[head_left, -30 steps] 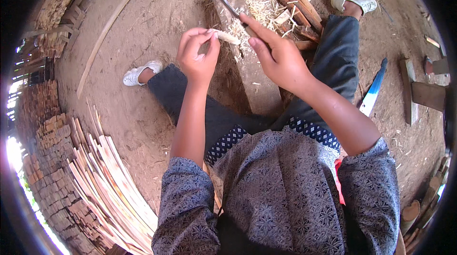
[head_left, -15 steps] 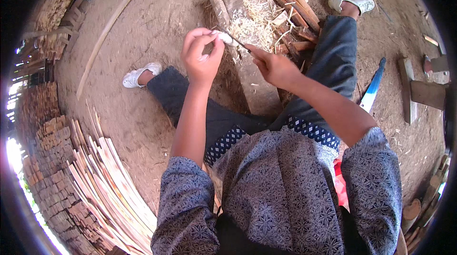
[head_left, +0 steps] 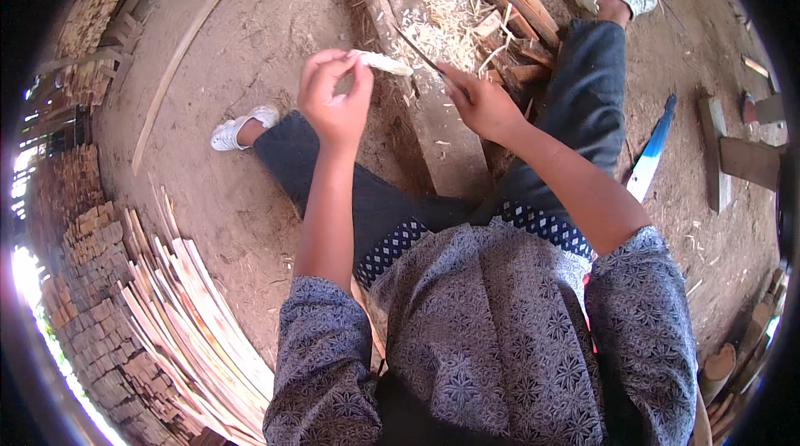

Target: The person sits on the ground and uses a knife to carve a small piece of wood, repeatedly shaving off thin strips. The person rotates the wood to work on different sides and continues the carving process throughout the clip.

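My left hand [head_left: 335, 109] pinches one end of a short, pale carved piece of wood [head_left: 387, 64] between thumb and fingertips. The piece points right, its free end over the wooden block [head_left: 454, 159] between my legs. In my right hand [head_left: 487, 110] is a knife [head_left: 419, 53] with a thin dark blade, its handle mostly hidden by my fingers. The blade slants up and left, just beyond the pale piece and apart from it. Curled wood shavings [head_left: 442, 21] cover the far part of the block.
Reddish-brown wood pieces [head_left: 518, 23] lie beside the block, close to my right leg. A blue-and-white blade-shaped object [head_left: 652, 150] rests on the dirt floor to the right, near a wooden stand [head_left: 715, 154]. Long pale strips [head_left: 196, 313] are bunched at lower left, and a curved pole [head_left: 179, 71] lies farther off.
The knife blade has come off the pale wood piece, and a gap now shows between them. My left hand has shifted left with the piece; my right hand moved slightly right.
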The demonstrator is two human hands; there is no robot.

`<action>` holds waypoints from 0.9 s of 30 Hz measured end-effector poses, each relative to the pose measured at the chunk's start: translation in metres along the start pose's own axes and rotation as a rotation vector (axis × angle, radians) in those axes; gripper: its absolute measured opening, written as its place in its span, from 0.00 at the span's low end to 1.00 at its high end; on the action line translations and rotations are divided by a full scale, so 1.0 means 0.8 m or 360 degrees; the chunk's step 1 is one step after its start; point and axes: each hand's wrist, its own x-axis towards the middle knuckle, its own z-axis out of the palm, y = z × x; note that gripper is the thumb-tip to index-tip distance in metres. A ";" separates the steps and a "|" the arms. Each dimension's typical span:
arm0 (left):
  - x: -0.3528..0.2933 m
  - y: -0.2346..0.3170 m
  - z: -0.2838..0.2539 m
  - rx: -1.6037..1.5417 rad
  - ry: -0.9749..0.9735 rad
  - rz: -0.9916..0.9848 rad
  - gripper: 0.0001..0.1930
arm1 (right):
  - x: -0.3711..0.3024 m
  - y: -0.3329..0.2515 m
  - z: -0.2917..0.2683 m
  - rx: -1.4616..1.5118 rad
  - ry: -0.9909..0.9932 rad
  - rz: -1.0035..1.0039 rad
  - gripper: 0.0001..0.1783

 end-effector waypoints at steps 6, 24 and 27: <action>0.006 -0.004 -0.005 -0.0090 0.0109 -0.0068 0.09 | -0.026 -0.108 -0.030 0.0762 0.0625 -0.0329 0.26; 0.025 -0.017 0.005 -0.0078 -0.0064 -0.0009 0.09 | 0.010 -0.037 0.013 0.0011 0.0099 -0.0222 0.29; 0.016 -0.012 -0.003 -0.0079 -0.0085 -0.0032 0.09 | -0.008 -0.107 -0.011 0.0426 0.0312 -0.0330 0.29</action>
